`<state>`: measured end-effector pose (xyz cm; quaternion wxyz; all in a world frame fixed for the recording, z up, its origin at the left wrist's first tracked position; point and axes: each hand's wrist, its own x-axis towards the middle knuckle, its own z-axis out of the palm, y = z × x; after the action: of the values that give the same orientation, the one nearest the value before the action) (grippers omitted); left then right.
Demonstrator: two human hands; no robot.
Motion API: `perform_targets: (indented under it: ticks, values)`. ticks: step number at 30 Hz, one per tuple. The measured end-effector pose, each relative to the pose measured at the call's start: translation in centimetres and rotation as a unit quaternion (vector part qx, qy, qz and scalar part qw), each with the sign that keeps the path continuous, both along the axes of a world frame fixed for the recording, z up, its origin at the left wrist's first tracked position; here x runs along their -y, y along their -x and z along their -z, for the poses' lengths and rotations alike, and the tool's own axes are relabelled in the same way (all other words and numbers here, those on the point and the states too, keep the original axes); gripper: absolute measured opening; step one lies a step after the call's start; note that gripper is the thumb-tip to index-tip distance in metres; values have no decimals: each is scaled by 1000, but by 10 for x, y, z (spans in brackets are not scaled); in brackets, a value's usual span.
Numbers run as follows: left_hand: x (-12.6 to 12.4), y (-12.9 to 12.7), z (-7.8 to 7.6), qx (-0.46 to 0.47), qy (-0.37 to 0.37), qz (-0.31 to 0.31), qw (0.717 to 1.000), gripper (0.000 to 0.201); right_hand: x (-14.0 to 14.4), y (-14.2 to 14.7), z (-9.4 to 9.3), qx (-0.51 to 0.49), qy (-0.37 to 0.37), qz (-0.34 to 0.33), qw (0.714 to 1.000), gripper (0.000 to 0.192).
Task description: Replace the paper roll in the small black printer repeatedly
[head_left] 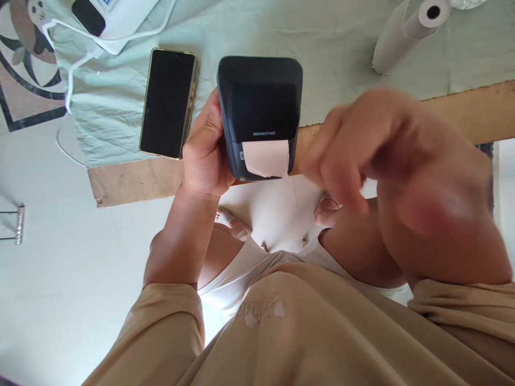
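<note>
A dark label printer (260, 96) marked NIIMBOT is held near the table's front edge. My left hand (207, 145) grips it by its left side, fingers partly hidden beneath it. From the printer's slot hangs a short strip of white paper (266, 158) with a torn lower edge. To the right of the printer, and apart from it in the picture, my right hand (362, 145) is smeared by motion. Its fingers look bent, and no object can be made out in them. Just left of my left hand lies a smartphone (168, 103) with a dark screen.
A pale green cloth (333, 43) covers the table, leaving a wooden edge (137, 183) bare. At the back right stands a white paper roll (406, 40). A white device (120, 21) with a white cable (70, 80) sits at the back left.
</note>
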<state>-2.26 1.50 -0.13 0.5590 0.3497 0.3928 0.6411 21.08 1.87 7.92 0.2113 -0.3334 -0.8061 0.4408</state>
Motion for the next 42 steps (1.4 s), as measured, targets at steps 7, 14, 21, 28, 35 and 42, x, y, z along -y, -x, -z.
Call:
perform_targets:
  ticks: [7,14,21,28,35,42]
  values:
    - [-2,3,0,4,33,-2,999,19,-46,41,20,2,-56,26,998,32]
    - [-3,3,-2,37,7,54,998,40,-57,39,28,-96,-133,63,984,34]
    - [-1,9,1,19,26,105,994,35,-47,50,14,-154,-147,205,955,20]
    - [5,3,-3,7,53,68,996,35,-43,61,6,214,-226,135,941,15]
    - [6,5,-4,-12,52,82,995,35,-44,61,0,223,-150,80,960,28]
    - [4,3,-2,10,48,29,998,36,-65,37,5,-178,124,159,963,31]
